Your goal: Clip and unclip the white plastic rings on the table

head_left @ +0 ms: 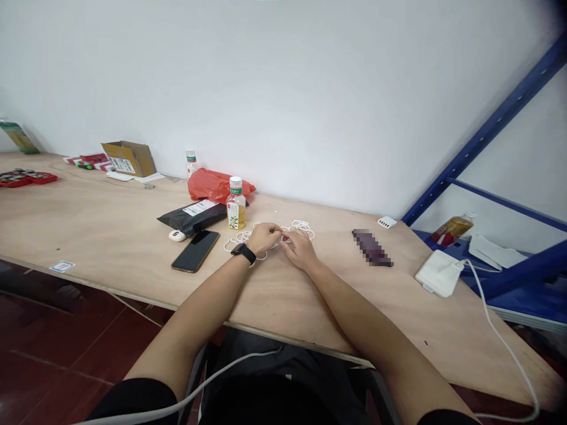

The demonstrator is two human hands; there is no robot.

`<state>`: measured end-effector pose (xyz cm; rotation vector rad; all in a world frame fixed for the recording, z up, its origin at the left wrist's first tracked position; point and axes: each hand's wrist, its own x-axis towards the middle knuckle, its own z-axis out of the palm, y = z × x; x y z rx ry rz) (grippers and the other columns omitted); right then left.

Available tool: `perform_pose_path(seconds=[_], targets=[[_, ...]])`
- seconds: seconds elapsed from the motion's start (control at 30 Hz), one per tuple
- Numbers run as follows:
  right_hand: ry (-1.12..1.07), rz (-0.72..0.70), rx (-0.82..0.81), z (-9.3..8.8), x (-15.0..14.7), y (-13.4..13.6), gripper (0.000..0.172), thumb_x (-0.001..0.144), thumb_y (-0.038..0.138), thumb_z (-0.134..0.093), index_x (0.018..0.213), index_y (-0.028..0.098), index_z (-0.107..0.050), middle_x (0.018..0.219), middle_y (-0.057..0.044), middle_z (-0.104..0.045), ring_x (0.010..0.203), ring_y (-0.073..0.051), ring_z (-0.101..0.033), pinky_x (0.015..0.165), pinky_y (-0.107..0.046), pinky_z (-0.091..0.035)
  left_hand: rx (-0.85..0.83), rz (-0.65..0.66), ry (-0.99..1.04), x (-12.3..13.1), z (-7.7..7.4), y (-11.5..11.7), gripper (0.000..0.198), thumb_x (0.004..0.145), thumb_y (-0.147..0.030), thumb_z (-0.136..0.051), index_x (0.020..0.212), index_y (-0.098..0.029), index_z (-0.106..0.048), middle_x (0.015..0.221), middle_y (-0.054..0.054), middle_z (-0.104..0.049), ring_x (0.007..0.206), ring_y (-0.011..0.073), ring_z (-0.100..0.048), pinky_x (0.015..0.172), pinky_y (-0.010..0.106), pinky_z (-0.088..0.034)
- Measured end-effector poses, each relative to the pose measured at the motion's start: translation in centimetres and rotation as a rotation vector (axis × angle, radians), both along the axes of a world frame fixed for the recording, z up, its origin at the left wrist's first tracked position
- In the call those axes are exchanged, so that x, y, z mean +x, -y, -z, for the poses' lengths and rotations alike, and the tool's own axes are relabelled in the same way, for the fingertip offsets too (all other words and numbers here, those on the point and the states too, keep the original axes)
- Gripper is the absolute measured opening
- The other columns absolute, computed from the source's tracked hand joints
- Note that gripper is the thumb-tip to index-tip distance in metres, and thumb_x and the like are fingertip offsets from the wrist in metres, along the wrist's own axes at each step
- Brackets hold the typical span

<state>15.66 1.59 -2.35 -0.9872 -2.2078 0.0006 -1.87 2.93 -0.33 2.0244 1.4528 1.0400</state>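
My left hand (263, 237), with a black watch on its wrist, and my right hand (299, 248) meet over a scatter of thin white rings (303, 226) on the wooden table (110, 236). Both hands have their fingers curled and pinched together around one of the small white rings between them. More rings lie left of and beyond the hands. A small bottle of yellow drink (236, 204) with a white cap stands just behind my left hand.
A black phone (195, 250) lies left of my hands, with a black parcel (195, 215) and a red bag (215, 185) behind it. A dark flat object (372, 247), a white adapter (387, 222) and a white charger box (440, 273) with cable lie to the right. A blue shelf frame (487, 136) stands at far right.
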Motion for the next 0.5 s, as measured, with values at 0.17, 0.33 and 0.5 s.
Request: perform_pose_path(seconds=[0.17,0.33,0.5], targets=[[0.167,0.188,-0.026,0.6,1.1,-1.2,0.027,0.094,0.038,-0.05,0.111,0.025,-0.068,0.115,-0.008,-0.065,0.113,-0.027,-0.05,0.102,-0.044,-0.029,0.055,-0.153,-0.454,-0.6,-0.4,0.5,0.029,0.079,-0.024,-0.05,0.084,-0.014,-0.077,0.093,0.014,-0.071,0.09,0.0248,-0.065,0.082,0.033,-0.048],[0.275,0.213,-0.034,1.4,1.8,-1.9,0.015,0.089,0.028,-0.059,0.095,0.028,-0.072,0.126,-0.006,-0.059,0.122,-0.029,-0.042,0.104,-0.049,-0.027,0.109,-0.173,-0.532,-0.7,-0.6,0.8,0.034,0.084,-0.025,-0.047,0.092,-0.013,-0.077,0.102,0.016,-0.068,0.1,0.0278,-0.063,0.091,0.038,-0.047],[0.172,0.093,0.099,0.7,1.2,-1.4,0.016,0.091,0.026,-0.056,0.097,0.026,-0.071,0.125,-0.007,-0.058,0.121,-0.026,-0.043,0.102,-0.045,-0.032,0.097,-0.123,-0.208,-0.3,0.0,0.2,0.036,0.087,-0.025,-0.046,0.111,-0.017,-0.072,0.115,0.01,-0.069,0.109,0.0238,-0.062,0.1,0.035,-0.046]])
